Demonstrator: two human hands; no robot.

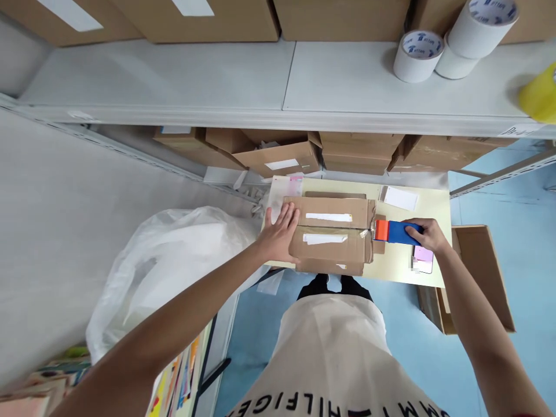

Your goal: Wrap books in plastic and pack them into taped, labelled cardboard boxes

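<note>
A brown cardboard box (pixel 330 237) with two white label strips lies on a small cream table, its top flaps meeting along a middle seam. My left hand (pixel 280 234) rests flat on its left end, fingers spread. At the opposite end, my right hand (pixel 424 234) grips the blue handle of a tape dispenser (pixel 397 231). The dispenser's orange head touches or nearly touches the box's right edge, where a bit of shiny tape shows. Just below the right hand lies a phone (pixel 423 259) with a pinkish screen.
A white paper (pixel 400 198) lies on the table (pixel 436 202). Behind stands a shelf (pixel 195 75) with cartons and tape rolls (pixel 417 57). On the floor at right is an open carton (pixel 478 272); a big white plastic bag (pixel 174 260) sits at left.
</note>
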